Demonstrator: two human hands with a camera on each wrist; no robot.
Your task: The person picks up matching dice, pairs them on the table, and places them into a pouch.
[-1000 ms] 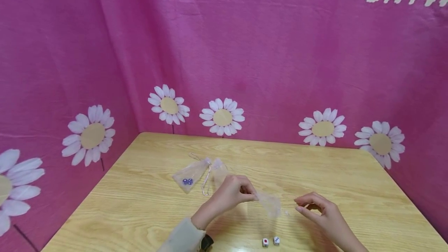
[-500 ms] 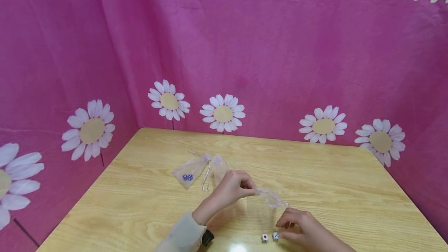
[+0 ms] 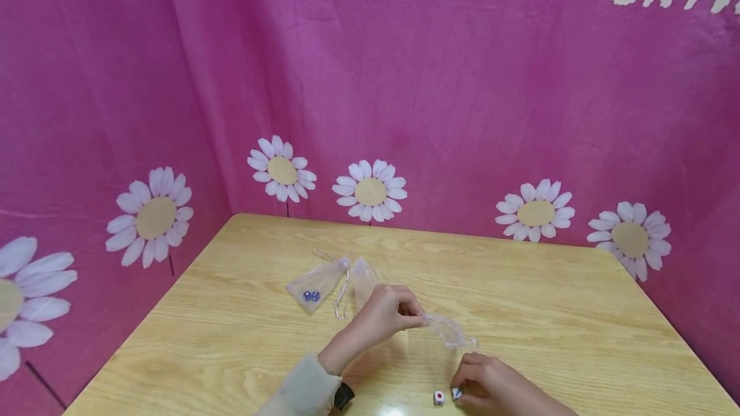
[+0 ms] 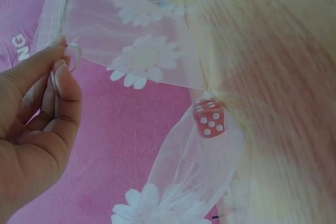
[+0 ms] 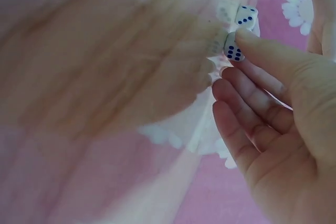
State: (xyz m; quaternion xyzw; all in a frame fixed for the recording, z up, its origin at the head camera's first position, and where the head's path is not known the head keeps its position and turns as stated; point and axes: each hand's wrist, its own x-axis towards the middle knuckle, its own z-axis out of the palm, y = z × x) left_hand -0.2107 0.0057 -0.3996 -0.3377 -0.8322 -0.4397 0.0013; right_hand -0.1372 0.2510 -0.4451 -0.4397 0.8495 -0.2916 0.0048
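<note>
My left hand pinches the upper edge of a sheer organza drawstring bag between thumb and forefinger. In the left wrist view this bag hangs out flat and see-through from the fingertips. Lower on the table, my right hand has its thumb and forefinger on a white die with blue pips; in the right wrist view the thumb tip presses this die while the other fingers curve loosely below. A second white die, showing a red pip, sits just left of it.
A sheer bag with blue dice inside lies at the back left. Beside it another sheer bag is partly hidden by my left hand; the left wrist view shows a red die in a bag. A pink daisy-print cloth surrounds the wooden table.
My right hand has come down and left from beside the held bag to the right-hand white die and now pinches it. The left hand keeps its hold on the bag.
</note>
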